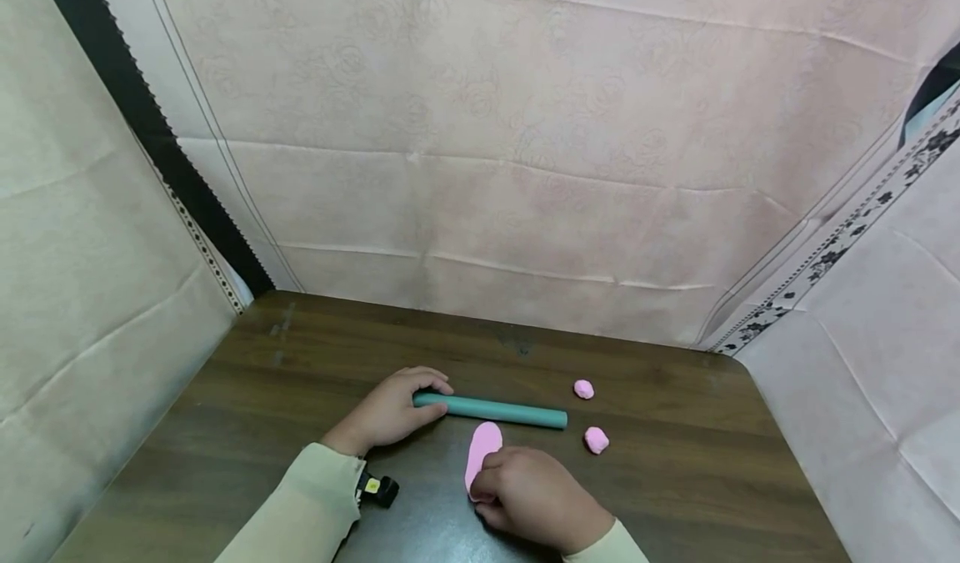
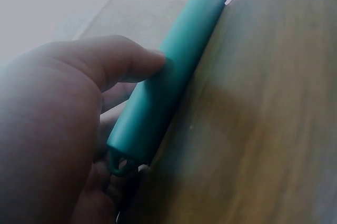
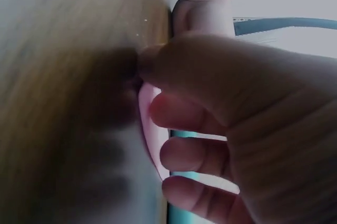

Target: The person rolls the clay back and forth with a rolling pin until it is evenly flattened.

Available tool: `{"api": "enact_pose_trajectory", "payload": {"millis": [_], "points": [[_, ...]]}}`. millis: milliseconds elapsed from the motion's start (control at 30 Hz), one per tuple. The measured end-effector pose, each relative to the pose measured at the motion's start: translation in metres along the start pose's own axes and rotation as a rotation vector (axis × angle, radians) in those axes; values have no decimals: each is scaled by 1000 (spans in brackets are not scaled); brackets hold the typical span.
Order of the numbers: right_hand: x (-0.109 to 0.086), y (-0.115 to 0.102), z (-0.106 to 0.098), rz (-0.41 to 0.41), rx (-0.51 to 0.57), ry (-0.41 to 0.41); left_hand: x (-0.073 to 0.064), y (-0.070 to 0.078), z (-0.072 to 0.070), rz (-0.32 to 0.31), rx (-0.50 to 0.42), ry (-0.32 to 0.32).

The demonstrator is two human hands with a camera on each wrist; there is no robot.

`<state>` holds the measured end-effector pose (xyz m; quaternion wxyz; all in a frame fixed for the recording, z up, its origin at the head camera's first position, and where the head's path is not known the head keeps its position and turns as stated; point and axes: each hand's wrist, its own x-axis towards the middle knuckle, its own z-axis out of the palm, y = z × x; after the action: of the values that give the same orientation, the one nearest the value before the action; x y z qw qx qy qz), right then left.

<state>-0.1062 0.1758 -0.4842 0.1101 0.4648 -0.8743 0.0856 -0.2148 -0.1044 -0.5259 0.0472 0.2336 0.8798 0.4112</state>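
Note:
My left hand (image 1: pixel 393 410) holds the left end of a teal rolling pin (image 1: pixel 510 411) that lies across the table. In the left wrist view, the thumb presses along the side of the pin and the other fingers curl behind it. A small hanging loop (image 2: pixel 124 167) sticks out from the pin's end. Just in front of the pin lies a flattened, oblong piece of pink clay (image 1: pixel 483 446). My right hand (image 1: pixel 531 496) pinches the near end of this clay with thumb and forefinger. That end is partly hidden behind the fingers.
Two small pink clay lumps (image 1: pixel 596 439) sit to the right of the pin, one behind the other. The brown wooden table (image 1: pixel 300 346) is walled by pale patterned cloth (image 1: pixel 480 213) at the back and both sides. A black device is strapped to my left wrist.

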Motion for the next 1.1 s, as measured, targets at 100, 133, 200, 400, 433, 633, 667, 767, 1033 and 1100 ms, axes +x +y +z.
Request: {"api": "enact_pose_trajectory", "payload": {"millis": [100, 133, 200, 400, 433, 633, 667, 767, 1033, 1100], "points": [[-1, -1, -1, 15, 4, -11, 0, 1, 0, 0, -6, 1], [-1, -1, -1, 14, -2, -8, 0, 1, 0, 0, -7, 2], [0, -1, 0, 5, -21, 9, 0, 1, 0, 1, -7, 3], [2, 0, 2, 1, -59, 104, 1, 1, 0, 1, -9, 2], [2, 0, 1, 11, -48, 96, 1, 1, 0, 0, -10, 1], [-2, 1, -2, 60, 14, -24, 1, 1, 0, 8, -5, -1], [-2, 1, -1, 57, 6, -20, 1, 1, 0, 10, -4, -2], [-1, 1, 0, 33, -53, 36, 1, 1, 0, 11, -3, -2], [2, 5, -8, 24, -139, 156, 2, -1, 1, 5, 6, -7], [3, 6, -14, 33, -140, 184, 2, -1, 1, 5, 4, -6]]}}
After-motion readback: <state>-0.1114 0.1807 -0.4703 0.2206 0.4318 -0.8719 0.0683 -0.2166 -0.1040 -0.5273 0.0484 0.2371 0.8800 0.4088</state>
